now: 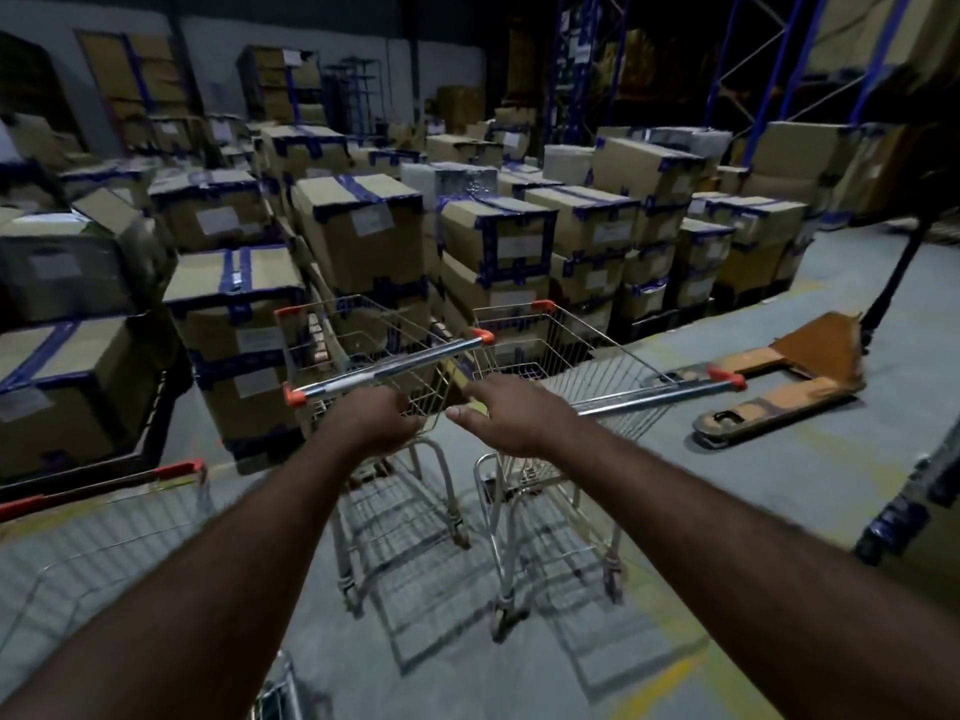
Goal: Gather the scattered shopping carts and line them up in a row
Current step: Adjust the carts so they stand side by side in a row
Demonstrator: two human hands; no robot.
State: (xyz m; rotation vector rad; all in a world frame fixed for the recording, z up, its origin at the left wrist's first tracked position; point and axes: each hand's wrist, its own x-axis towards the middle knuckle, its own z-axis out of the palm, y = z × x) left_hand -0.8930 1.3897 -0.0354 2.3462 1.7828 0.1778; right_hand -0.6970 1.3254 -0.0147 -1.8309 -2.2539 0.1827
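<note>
Dozens of taped brown cardboard boxes (358,220) are filling the warehouse floor ahead of me, stacked in blocks, dull and matte under blue tape. Off to my right an orange steel pallet jack (784,387) is lying on the smooth grey concrete floor (779,485), its paint looking scuffed.

Two small wire shopping carts are standing side by side in front of me, noses toward the boxes, nearly touching. I am judging the row as begun but loose, because the handles are sitting at different angles. A third cart with a red-trimmed rim (104,511) is waiting at my lower left, apart from the pair, and a bit of wire at the bottom edge may be another; I cannot tell. So most of the lining up is looking undone.

The left wire cart with the chrome handle bar (384,368) is thin shiny mesh on a tube frame, with orange plastic caps. The right wire cart (550,350) is matching it.

I am curling my left hand (374,418) around the back rim of the left basket, just under its bar, fingers closed on the wire. I am resting my right hand (504,407) on the near corner of the right cart, thumb free and fingers bent over its edge.
</note>
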